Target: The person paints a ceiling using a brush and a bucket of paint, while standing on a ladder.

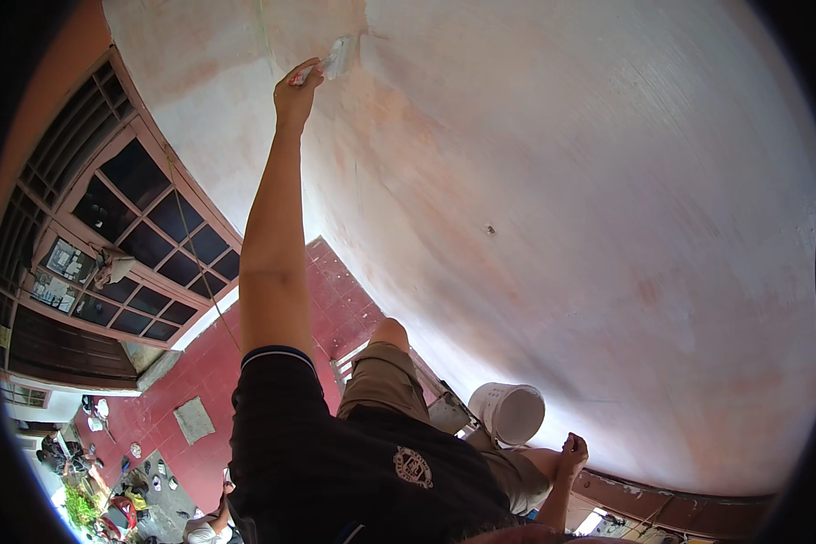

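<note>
My left arm stretches high, and my left hand is closed round the handle of a paintbrush. Its wide, pale head touches the wall, close to a corner. Uneven whitish paint covers the wall, with pinkish patches showing through. Low on the right, my right hand is near my knee with its fingers curled in. What they hold, if anything, is hidden. Between my right leg and the wall is a white bucket, its round opening tipped toward view. Its contents cannot be made out.
A wooden window frame with dark panes lies left, a cloth hanging on it. A thin cord runs down before it. Far below, the red tiled floor carries a grey mat. Another person, shoes and plants show lower left.
</note>
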Action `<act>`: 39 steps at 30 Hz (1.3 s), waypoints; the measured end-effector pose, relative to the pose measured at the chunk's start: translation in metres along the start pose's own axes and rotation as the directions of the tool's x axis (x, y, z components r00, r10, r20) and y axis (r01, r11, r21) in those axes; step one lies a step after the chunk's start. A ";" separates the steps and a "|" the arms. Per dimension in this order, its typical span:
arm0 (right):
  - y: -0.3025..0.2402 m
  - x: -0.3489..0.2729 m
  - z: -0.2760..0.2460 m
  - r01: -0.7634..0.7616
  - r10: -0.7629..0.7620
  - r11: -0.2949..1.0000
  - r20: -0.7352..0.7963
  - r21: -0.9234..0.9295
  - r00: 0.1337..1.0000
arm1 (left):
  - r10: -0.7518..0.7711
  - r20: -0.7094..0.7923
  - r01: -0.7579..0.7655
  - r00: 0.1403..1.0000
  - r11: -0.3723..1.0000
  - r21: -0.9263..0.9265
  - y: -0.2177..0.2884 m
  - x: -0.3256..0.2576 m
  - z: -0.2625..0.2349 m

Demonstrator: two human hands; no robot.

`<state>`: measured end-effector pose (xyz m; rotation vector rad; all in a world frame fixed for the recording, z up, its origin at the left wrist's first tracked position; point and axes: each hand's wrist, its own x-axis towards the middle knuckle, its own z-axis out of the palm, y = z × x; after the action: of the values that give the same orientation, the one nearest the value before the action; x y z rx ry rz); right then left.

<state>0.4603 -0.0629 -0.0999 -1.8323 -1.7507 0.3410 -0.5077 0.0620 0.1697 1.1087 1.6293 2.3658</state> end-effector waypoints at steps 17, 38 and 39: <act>-0.008 0.001 -0.006 -0.074 0.075 0.997 0.069 -0.027 0.995 | 0.048 0.170 -0.041 0.984 0.998 -0.043 0.092 -0.179 0.080; -0.007 -0.002 -0.006 -0.087 0.088 0.996 0.044 -0.032 0.995 | -0.035 -0.192 0.061 0.981 0.990 0.130 -0.025 -0.043 0.039; -0.006 -0.002 -0.007 -0.091 0.092 0.995 0.045 -0.035 0.995 | -0.026 -0.179 0.053 0.983 0.988 0.146 -0.022 -0.058 0.048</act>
<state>0.4586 -0.0668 -0.0914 -1.9468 -1.7160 0.3964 -0.4439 0.0847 0.1304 0.8987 1.8960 2.4118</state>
